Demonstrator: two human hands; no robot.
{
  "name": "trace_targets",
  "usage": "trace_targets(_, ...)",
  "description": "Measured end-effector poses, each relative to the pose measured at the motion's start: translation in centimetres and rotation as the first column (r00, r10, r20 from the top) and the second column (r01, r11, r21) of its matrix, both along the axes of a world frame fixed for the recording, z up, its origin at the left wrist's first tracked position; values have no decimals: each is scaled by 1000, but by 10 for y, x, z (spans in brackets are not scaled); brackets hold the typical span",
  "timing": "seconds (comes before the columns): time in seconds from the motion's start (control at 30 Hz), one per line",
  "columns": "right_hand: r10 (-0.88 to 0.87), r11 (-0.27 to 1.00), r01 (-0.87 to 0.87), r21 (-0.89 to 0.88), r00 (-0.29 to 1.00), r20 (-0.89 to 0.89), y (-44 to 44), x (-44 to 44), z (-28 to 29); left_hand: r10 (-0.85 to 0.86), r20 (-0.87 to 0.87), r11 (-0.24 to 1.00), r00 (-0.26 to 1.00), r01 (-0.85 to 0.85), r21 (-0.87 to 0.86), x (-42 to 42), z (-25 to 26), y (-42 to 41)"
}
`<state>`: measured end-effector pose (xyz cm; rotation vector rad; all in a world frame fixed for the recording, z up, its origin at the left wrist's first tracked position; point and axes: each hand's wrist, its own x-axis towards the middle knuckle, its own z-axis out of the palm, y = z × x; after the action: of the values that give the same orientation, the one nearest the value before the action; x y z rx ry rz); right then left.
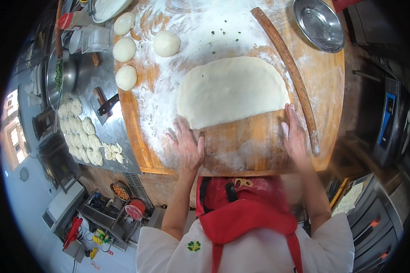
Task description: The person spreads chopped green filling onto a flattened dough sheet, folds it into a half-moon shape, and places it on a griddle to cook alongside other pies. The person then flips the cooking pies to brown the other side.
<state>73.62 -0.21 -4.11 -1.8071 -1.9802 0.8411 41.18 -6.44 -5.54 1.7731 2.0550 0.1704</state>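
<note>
A flattened sheet of dough [232, 90] lies on the floured wooden board [242, 146], its near edge almost straight and its far edge rounded. My left hand [186, 145] is at the sheet's near left corner, fingers spread and palm down. At the near right corner, the fingertips of my right hand [295, 136] touch or nearly touch the dough's edge. Neither hand grips anything. A long wooden rolling pin [288, 65] rests slantwise just to the right of the sheet and my right hand. A few green bits lie in the flour beyond the dough.
Several round dough balls [126, 77] sit along the board's left side. On the steel counter [119, 162] at left are several dough pieces [78, 136], a black-handled knife [108, 104] and a bowl of chopped greens [68, 73]. A steel bowl [319, 25] stands far right.
</note>
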Motion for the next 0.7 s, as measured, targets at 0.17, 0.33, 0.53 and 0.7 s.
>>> trace_targets(0.17,-66,977,75,201,996,-51,28,13,20,34,5,998,999,-34,-60,-8,-10,-10)
trace_targets(0.33,-750,609,788,89,609,-256,181,58,21,66,207,980,976,-102,169,11,28,6)
trace_targets(0.53,-682,558,751,-353,173,-710,246,91,-17,-556,-51,786,830,545,294,108,4,48)
trace_targets(0.7,-382,694,556,458,823,-419,141,87,61,-724,-56,658,688,712,245,169,3,79)
